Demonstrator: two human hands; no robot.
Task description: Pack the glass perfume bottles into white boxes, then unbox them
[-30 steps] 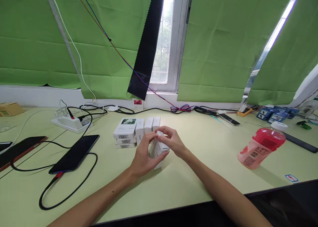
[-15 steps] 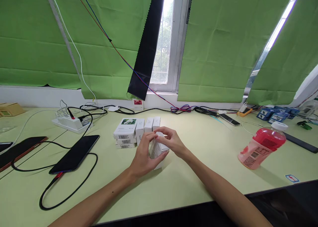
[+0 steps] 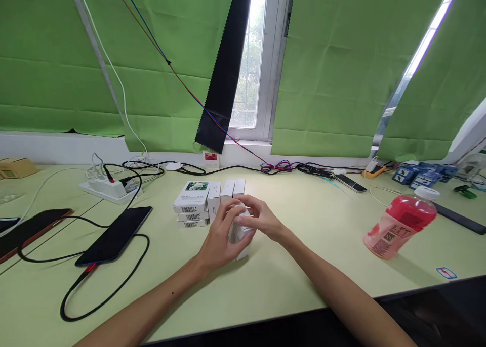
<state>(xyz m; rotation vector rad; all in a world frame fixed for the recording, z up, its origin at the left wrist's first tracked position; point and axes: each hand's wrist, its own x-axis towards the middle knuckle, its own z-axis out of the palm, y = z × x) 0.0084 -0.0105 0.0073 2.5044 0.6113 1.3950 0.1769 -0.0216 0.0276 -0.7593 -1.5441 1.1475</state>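
Note:
Near the table's middle, a small white box [image 3: 236, 232] with printed sides is held in my left hand [image 3: 218, 238], thumb on the near side and fingers around the far side. My right hand [image 3: 262, 219] grips the top end of the same box with bent fingers, which hide much of it. Just behind my left hand lies a stack of white boxes [image 3: 191, 201] with barcodes on their ends and a flower picture on the top one. Beside the stack, several white boxes [image 3: 213, 198] stand upright in a row.
On the left are a black phone [image 3: 116, 235] with a cable, a brown-edged phone [image 3: 32, 230] and a white power strip [image 3: 110, 187]. A pink drink bottle [image 3: 398, 225] stands on the right. Cables [image 3: 228, 169] run along the back beneath green blinds [image 3: 341, 74].
My right fingers have shifted slightly over the top of the box, and the box's top looks a little lower. My left hand still holds it in nearly the same place.

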